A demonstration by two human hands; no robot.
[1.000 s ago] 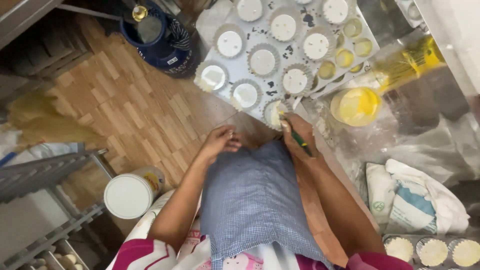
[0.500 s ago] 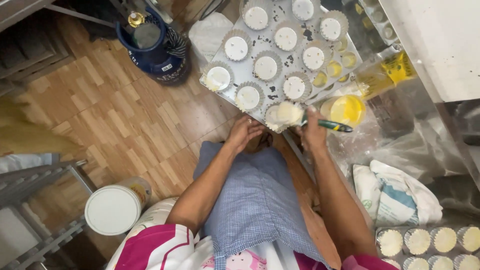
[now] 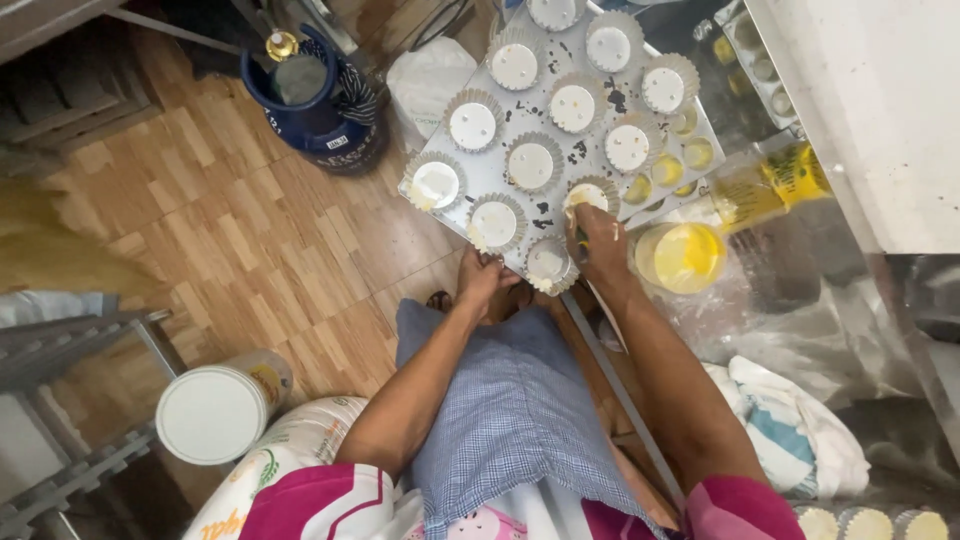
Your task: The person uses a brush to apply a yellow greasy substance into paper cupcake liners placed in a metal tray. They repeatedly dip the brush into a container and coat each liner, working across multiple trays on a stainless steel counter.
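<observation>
A metal tray (image 3: 590,150) with several paper cupcake liners lies in front of my knees on the floor. My left hand (image 3: 483,280) grips its near edge beside a liner (image 3: 548,265). My right hand (image 3: 600,245) is shut on a small green-handled tool (image 3: 580,238), whose tip is in the liner (image 3: 585,195) near the tray's right edge. A bowl of yellow batter (image 3: 683,256) stands just right of that hand. The liners nearest me hold a little pale batter.
A blue canister (image 3: 310,105) stands on the wood floor beyond the tray. A white-lidded tub (image 3: 212,412) and a printed sack (image 3: 290,455) sit at my left. On the right are a yellow bottle (image 3: 770,185), a striped cloth (image 3: 790,430) and filled cups (image 3: 868,525).
My right hand came back from the yellow bowl with the tool to a liner on the tray. My left hand has stayed at the tray's near edge. The view shifted slightly.
</observation>
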